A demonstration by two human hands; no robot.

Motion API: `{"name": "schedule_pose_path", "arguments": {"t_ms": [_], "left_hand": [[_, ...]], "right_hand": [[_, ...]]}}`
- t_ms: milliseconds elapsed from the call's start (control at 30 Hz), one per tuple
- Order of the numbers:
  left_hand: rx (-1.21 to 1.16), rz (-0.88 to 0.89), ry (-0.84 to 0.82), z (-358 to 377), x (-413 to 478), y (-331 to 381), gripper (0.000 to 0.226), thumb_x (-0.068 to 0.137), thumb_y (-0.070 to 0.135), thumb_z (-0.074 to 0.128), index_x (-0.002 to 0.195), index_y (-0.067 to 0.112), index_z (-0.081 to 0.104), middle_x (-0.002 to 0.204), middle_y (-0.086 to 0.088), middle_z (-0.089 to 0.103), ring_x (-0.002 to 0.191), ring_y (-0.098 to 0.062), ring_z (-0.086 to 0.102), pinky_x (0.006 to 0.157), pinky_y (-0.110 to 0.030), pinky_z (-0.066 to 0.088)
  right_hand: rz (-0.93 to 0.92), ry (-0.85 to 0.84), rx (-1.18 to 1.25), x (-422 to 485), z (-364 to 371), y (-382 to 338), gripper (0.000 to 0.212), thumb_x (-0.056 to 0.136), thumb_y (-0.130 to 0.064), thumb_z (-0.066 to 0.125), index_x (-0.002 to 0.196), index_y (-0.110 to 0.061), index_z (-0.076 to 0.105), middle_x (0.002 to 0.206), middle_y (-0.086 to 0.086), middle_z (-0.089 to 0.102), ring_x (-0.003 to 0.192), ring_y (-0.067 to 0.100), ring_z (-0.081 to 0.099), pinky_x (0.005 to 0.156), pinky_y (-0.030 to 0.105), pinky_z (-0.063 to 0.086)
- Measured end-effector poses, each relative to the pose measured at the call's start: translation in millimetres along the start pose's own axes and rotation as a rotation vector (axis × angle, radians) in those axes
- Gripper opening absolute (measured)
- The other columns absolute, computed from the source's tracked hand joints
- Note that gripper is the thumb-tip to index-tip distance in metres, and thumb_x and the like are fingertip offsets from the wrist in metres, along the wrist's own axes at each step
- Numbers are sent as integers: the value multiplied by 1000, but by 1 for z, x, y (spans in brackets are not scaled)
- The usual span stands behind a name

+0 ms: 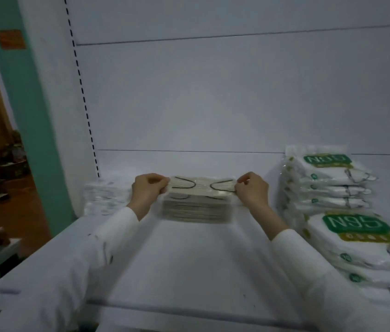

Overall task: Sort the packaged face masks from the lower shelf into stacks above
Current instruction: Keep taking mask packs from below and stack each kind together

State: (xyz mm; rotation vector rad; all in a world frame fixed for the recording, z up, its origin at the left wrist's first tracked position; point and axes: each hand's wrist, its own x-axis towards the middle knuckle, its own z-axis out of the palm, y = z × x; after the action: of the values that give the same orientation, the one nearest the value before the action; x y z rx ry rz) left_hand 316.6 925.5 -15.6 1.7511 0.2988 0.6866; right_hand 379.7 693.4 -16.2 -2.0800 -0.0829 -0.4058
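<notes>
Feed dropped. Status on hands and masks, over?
Left hand, right hand: each pinching one end of a mask pack atop the middle stack. N95 stacks off right, apart. Nothing blocking.

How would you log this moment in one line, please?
item: beige mask pack, atop middle stack | left hand: pinches left edge | right hand: pinches right edge | beside: N95 stacks, right
</notes>
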Motion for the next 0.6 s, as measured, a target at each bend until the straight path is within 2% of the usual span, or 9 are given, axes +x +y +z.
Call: {"name": "schedule_pose_path", "arguments": {"t_ms": [67, 133, 200, 267, 367, 500, 567, 600], "left_hand": [[79, -26, -9, 7, 14, -7, 17, 88, 19, 63, 83, 5, 71, 81, -11, 69, 68, -15, 61, 76, -26, 50], [154, -61, -30, 8, 23, -16, 15, 87, 16, 62, 79, 7, 70, 81, -12, 69, 69, -16, 61, 78, -29, 51], [252, -69, -63, 8, 29, -22, 11, 82, 13, 65, 77, 7, 72, 82, -12, 70, 79, -23, 64, 82, -33, 51], [340, -54, -101, 7, 29, -25, 11, 82, 12, 65, 82, 6, 73, 84, -9, 70, 83, -21, 63, 78, -28, 48], [454, -3, -163, 8, 25, -26, 11, 86, 11, 61, 85, 12, 71, 80, -3, 64, 77, -13, 56, 71, -21, 38], [550, 13, -246, 6, 28, -31, 14, 85, 15, 59, 75, 11, 68, 71, -3, 60, 66, -12, 53, 61, -24, 36], [551, 3, -276, 5, 31, -34, 16, 85, 19, 60, 86, 7, 71, 80, -4, 63, 79, -19, 60, 66, -23, 40], [553, -12, -295, 5, 32, -35, 21, 85, 21, 60, 97, 7, 70, 92, -4, 66, 92, -21, 62, 74, -23, 42]], "right_hand": [[-1, -46, -69, 10, 6, 2, 21, 87, -9, 52, 103, -7, 66, 109, 12, 66, 93, 23, 57, 72, 20, 37], [6, -103, -99, 15, 13, 5, 21, 87, -10, 53, 103, -6, 67, 107, 11, 66, 82, 17, 53, 70, 21, 38], [1, -150, -147, 16, 20, 9, 20, 86, -11, 55, 101, -4, 67, 105, 12, 66, 79, 16, 52, 69, 22, 40], [-7, -175, -189, 15, 26, 11, 21, 85, -13, 57, 99, -1, 67, 104, 14, 67, 83, 21, 58, 72, 25, 45], [-21, -207, -229, 13, 32, 11, 29, 86, -16, 57, 104, 6, 66, 104, 18, 68, 97, 30, 62, 83, 34, 49], [-59, -213, -283, 8, 38, 14, 32, 89, -21, 52, 111, 2, 63, 112, 16, 64, 108, 31, 55, 89, 34, 44], [-78, -219, -365, 9, 39, 17, 35, 90, -26, 51, 114, -3, 62, 118, 15, 62, 114, 34, 52, 92, 36, 43], [-83, -230, -393, 9, 39, 18, 36, 90, -28, 51, 115, -4, 61, 120, 14, 62, 115, 34, 51, 92, 36, 42]]}}
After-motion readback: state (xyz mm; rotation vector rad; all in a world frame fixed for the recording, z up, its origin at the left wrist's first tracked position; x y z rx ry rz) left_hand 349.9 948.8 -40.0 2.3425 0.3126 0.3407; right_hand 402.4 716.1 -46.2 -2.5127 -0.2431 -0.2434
